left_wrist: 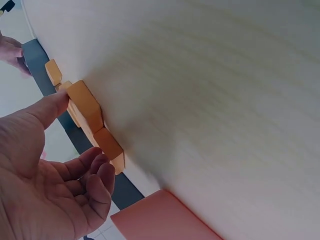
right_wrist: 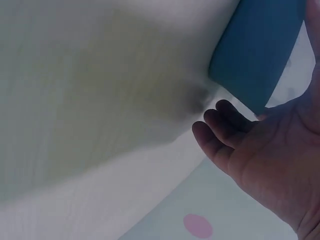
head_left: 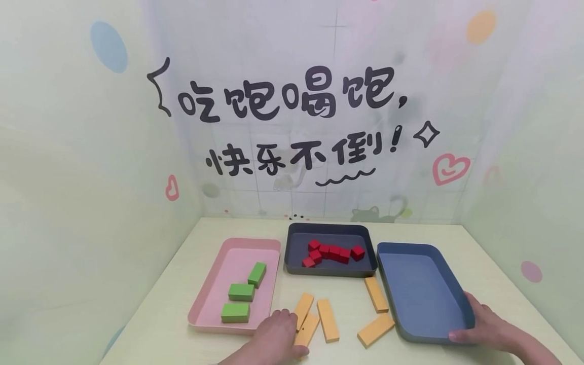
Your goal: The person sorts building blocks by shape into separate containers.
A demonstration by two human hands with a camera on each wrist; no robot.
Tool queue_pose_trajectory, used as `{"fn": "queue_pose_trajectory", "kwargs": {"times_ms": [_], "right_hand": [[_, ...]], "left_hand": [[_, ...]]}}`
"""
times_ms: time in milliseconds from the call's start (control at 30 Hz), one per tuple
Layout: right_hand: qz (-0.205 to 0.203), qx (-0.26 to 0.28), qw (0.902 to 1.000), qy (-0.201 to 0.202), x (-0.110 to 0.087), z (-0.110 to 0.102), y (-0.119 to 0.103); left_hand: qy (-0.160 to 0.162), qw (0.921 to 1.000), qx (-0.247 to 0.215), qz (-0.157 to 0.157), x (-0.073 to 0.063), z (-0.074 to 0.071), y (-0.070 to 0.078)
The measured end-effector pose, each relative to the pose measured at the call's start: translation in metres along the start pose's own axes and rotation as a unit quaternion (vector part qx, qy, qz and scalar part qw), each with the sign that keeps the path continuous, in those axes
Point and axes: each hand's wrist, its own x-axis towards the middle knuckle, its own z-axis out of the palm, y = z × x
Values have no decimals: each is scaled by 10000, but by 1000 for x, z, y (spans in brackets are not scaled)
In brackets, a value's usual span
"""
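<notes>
My left hand (head_left: 276, 334) reaches in low from the front, around two light-orange wooden blocks that lie close together. Its thumb touches the end of the nearer block (left_wrist: 86, 102), and its bent fingers are at the side of the other block (left_wrist: 108, 143). Beside them lies a third orange block (head_left: 328, 320). At the right, my right hand (head_left: 488, 324) holds the near right corner of the blue tray (head_left: 424, 289), thumb at the front rim and fingers along the outer wall. Its other fingers (right_wrist: 220, 132) curve loosely below the tray's edge.
Two more orange blocks (head_left: 375, 329) lie left of the blue tray. A pink tray (head_left: 214, 289) with green blocks (head_left: 241, 292) stands on the left. Behind, a dark tray (head_left: 296, 248) holds several red cubes (head_left: 334, 252). Printed curtains surround the table.
</notes>
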Motion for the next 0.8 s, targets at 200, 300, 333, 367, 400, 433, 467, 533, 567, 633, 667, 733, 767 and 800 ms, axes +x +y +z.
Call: {"fn": "queue_pose_trajectory", "kwargs": {"times_ms": [200, 300, 333, 367, 400, 433, 467, 533, 567, 633, 667, 733, 767, 800], "right_hand": [[76, 23, 9999, -136, 1, -4, -3], [80, -93, 9999, -78, 0, -4, -3], [66, -123, 9999, -41, 0, -3, -3], [59, -152, 9999, 13, 0, -2, -2], [35, -175, 9998, 60, -1, -1, -2], [-15, -197, 9997, 123, -1, 0, -1], [-42, -229, 9996, 177, -1, 1, -1], [-120, -281, 9991, 278, -2, 2, 0], [-185, -314, 9987, 348, -2, 2, 0], [-266, -373, 9981, 414, -1, 2, 0], [-303, -392, 9978, 442, -1, 2, 0], [-377, -413, 9974, 449, 0, 2, 0], [-388, -412, 9974, 439, 0, 1, -1], [-378, -426, 9976, 403, -1, 0, -1]], "left_hand": [[-191, 9997, -36, -122, -3, -3, 0], [-342, 9994, -19, -103, -3, -5, 2], [-366, 9993, -22, -82, -3, -5, 2], [-377, 9993, -11, -53, -2, -5, 2], [-360, 9994, 13, 7, -2, -5, 3], [-339, 9994, 29, 53, -1, -5, 3], [-309, 9995, 36, 96, -1, -5, 3], [-244, 9995, 57, 175, 0, -4, 3], [-228, 9995, 65, 195, 1, -4, 3], [-184, 9995, 93, 237, 1, -4, 3], [-177, 9995, 109, 241, 2, -3, 3], [-106, 9994, 174, 284, 2, -2, 2], [-57, 9993, 209, 314, 2, -2, 2], [7, 9990, 255, 354, 2, -1, 1]]}}
